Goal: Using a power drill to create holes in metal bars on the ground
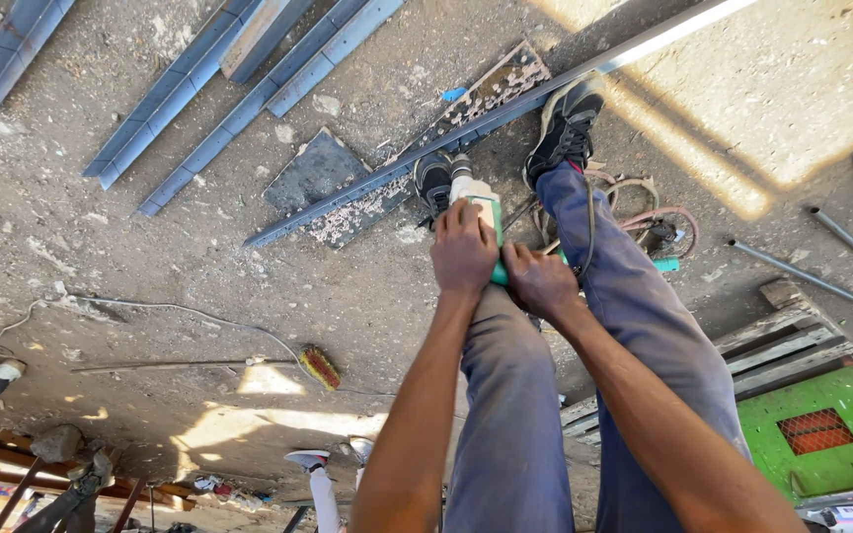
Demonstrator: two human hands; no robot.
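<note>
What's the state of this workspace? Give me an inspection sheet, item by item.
Surface: bare concrete floor, dusty, strewn with debris.
Job's things: green-and-white power drill pointed down at a long metal bar; both shoes stand on the bar.
Clutter: metal channels, flat plate, brush, thin rods, wooden pallet.
Hands: left hand and right hand both grip the drill.
Cables: thin cord across the floor; coiled cable beside the right leg.
Surroundings: green machine; another person's shoes.

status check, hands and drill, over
Left hand and right hand both clamped on the green drill. Drill tip down on the long metal bar, shoes pinning it either side. Cable coiled by right foot.
</note>
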